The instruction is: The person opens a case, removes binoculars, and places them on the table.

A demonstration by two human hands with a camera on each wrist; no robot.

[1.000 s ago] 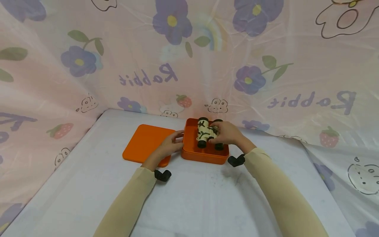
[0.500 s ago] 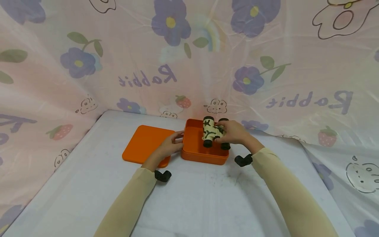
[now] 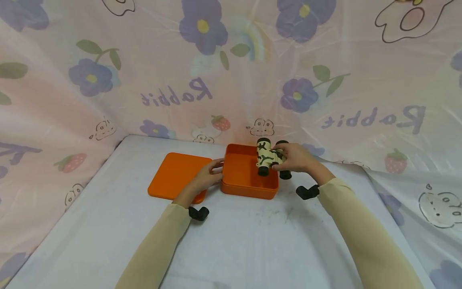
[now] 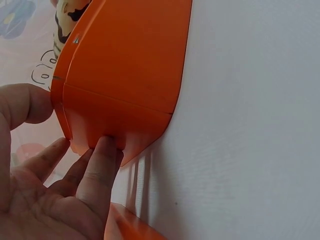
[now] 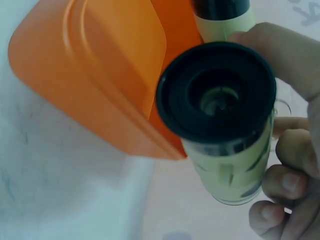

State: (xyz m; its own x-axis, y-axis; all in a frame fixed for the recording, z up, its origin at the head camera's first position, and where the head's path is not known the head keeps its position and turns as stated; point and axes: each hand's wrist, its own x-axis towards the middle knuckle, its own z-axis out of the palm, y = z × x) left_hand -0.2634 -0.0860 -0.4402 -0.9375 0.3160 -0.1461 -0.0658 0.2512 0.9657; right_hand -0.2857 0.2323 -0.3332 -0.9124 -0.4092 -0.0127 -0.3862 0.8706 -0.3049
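Note:
My right hand (image 3: 296,157) grips camouflage-patterned toy binoculars (image 3: 265,157), cream with dark blotches and black ends, over the right side of an orange box (image 3: 249,192). In the right wrist view a black eyecup (image 5: 215,92) faces the camera, with the thumb on one side and curled fingers on the other. My left hand (image 3: 207,176) rests at the box's left wall, fingers fairly straight. The left wrist view shows its fingertips (image 4: 106,145) touching the box's side (image 4: 115,115) and the thumb at the rim. Inside the box only bare orange floor shows.
The orange lid (image 3: 177,172) lies flat on the white tablecloth (image 3: 231,241) left of the box, partly under my left forearm. A patterned cloth backdrop (image 3: 238,88) rises close behind the box. Black wrist mounts (image 3: 307,192) stick out from the sleeves.
My right hand has lifted the binoculars from inside the box and moved them right, so they now overlap its right edge. The left hand stays at the box's left wall.

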